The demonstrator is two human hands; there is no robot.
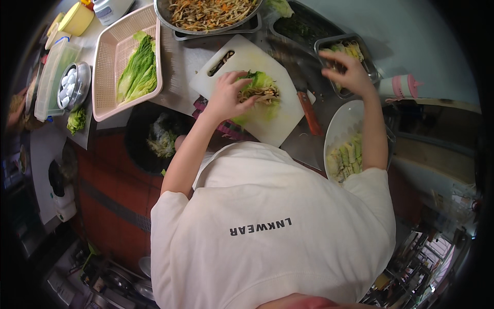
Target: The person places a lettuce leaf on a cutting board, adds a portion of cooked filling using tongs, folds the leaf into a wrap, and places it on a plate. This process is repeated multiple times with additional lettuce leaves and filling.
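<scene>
A lettuce leaf (pixel 261 79) lies spread on the white cutting board (pixel 280 126), with a strip of shredded brown filling (pixel 265 95) across it. My left hand (pixel 226 97) is at the leaf's left side, fingers and thumb apart; its fingertips reach the leaf's edge and the filling. Over to the right, my right hand (pixel 354 76) hovers at a metal tray (pixel 364 50) of pale and yellow shredded food, its fingers spread. A knife with a wooden handle (pixel 309 113) rests by the board's right edge.
A white oval plate (pixel 331 129) of green rolls (pixel 347 157) stands at the right. Behind the board is a large bowl (pixel 163 14) of shredded filling. A pink basket (pixel 101 77) with lettuce leaves (pixel 138 72) is at the left. A black bin (pixel 135 136) stands below the counter.
</scene>
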